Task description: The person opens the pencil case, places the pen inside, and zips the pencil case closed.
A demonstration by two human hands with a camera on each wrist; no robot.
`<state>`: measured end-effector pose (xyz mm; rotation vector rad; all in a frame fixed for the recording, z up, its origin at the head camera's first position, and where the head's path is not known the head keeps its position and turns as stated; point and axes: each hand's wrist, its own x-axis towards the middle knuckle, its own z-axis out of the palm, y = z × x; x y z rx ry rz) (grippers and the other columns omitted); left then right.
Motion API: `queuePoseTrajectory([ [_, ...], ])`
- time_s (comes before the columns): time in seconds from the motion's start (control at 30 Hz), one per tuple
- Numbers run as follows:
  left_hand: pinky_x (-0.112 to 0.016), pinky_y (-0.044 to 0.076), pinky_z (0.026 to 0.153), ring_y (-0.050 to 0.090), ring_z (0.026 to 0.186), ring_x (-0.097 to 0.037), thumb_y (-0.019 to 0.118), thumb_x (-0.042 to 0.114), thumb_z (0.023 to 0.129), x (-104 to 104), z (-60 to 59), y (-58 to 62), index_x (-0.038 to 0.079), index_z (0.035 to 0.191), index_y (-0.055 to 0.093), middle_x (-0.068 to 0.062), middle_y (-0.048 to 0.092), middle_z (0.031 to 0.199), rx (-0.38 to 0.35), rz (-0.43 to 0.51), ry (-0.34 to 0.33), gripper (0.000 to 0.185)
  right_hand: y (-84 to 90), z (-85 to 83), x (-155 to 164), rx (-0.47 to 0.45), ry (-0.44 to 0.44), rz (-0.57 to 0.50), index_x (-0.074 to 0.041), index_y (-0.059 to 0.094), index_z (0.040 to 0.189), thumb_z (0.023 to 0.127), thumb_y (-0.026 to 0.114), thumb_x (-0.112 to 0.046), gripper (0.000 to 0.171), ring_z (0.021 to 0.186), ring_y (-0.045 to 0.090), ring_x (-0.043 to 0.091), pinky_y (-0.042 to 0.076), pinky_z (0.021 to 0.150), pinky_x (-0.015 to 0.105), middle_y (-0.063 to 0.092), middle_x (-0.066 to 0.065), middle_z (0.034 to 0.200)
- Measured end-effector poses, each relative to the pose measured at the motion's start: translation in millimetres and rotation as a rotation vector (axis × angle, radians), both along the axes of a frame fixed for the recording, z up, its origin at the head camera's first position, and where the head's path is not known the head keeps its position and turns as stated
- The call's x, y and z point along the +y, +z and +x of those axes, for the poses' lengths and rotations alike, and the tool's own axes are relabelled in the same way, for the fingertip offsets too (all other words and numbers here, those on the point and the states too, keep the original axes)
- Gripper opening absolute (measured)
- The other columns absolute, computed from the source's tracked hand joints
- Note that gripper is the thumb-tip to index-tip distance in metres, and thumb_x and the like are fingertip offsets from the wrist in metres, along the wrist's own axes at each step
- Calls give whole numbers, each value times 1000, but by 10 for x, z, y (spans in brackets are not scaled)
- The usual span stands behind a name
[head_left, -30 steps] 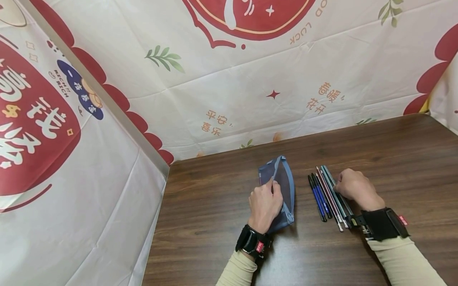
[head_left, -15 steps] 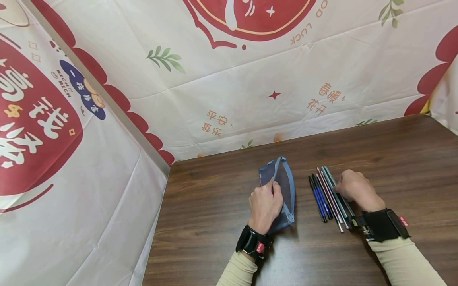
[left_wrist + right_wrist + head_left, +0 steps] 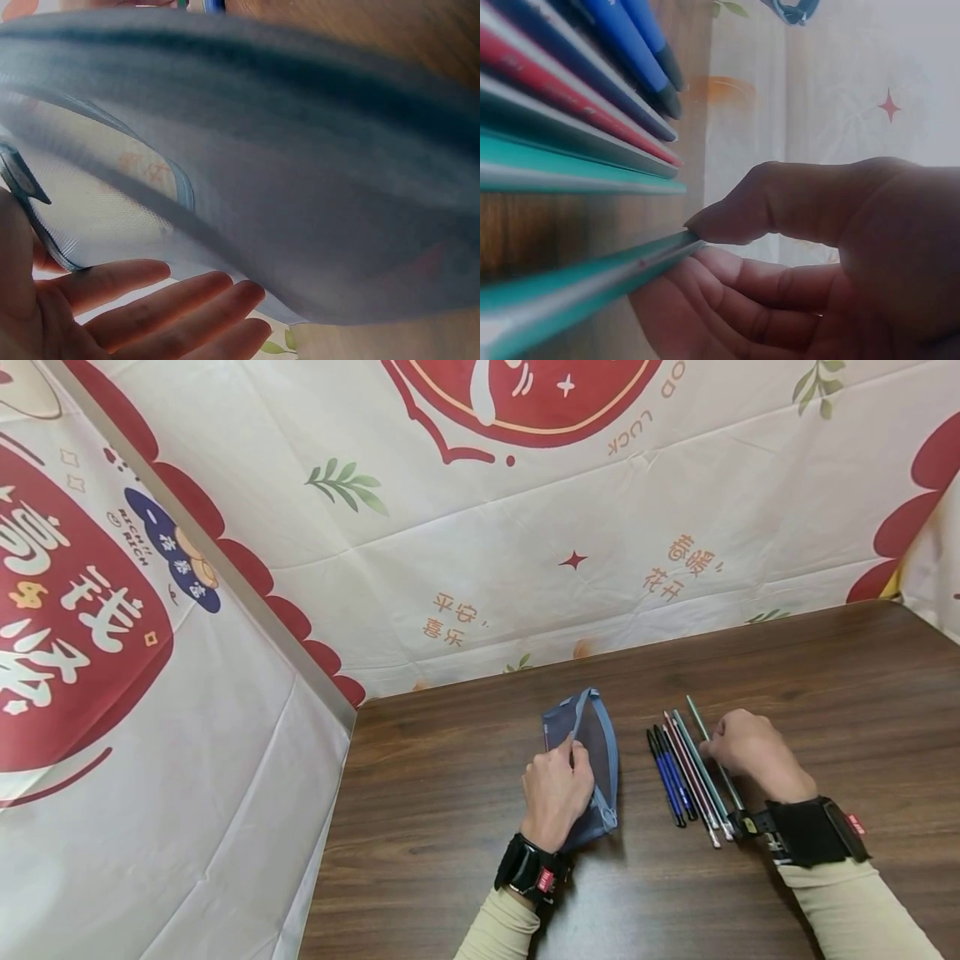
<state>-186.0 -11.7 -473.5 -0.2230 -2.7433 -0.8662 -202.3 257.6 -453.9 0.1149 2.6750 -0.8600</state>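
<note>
My left hand (image 3: 557,789) holds the blue mesh zip pencil pouch (image 3: 602,756) by its edge. In the left wrist view the pouch (image 3: 322,195) fills most of the frame, its mouth parted, with my fingers along its lower side. Thumb and fingers of my right hand (image 3: 757,752) pinch a green pencil (image 3: 697,718), set slightly apart from the others. Close up, that pencil (image 3: 592,285) slants across the right wrist view. Left of it lie another green pencil (image 3: 693,752), dark and reddish pencils (image 3: 686,768), and blue pens (image 3: 667,777) with dark ends.
The brown wooden table (image 3: 427,793) carries the pouch and the row of pens and pencils. A printed white cloth (image 3: 465,527) hangs behind its far edge. On the left stands another cloth-covered panel (image 3: 225,727).
My right hand has shifted slightly right, drawing a green pencil away from the row and leaving a gap. The left hand and the pouch have stayed put.
</note>
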Motion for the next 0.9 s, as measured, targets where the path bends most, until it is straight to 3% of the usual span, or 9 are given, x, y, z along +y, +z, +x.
queuePoseTrajectory([
  [0.2,-32,47,57,62,60,-16,40,35,103,7,9,-6,18,125,70,-6,74,88,-9,12,-7,41,25,21,15,60,-25,-36,-13,47,62,98,56,-19,37,55,44,15,35,52,30,43,-3,60],
  [0.33,-35,51,61,68,68,-20,40,35,103,16,14,-2,18,126,69,-7,75,99,-14,8,0,41,46,34,19,121,-47,-44,-10,51,65,96,57,-20,33,59,48,18,37,54,31,48,0,63],
  [0.57,-37,52,63,69,71,-22,40,33,103,30,14,4,17,125,70,-8,75,104,-10,1,3,40,109,45,7,239,-133,-47,7,66,97,94,62,-23,30,74,59,27,42,57,30,66,22,90],
  [0.7,-36,52,62,70,71,-22,41,33,103,31,12,0,17,125,70,-8,75,104,1,-1,2,40,132,48,-14,268,-167,-55,9,64,102,94,62,-23,33,74,61,27,43,56,30,67,23,90],
  [0.9,-28,43,52,58,54,-15,40,34,103,30,14,-11,16,125,70,-5,71,78,-4,15,-15,41,154,65,-38,277,-188,-95,9,63,102,95,61,-22,32,66,62,21,43,54,31,68,18,84],
])
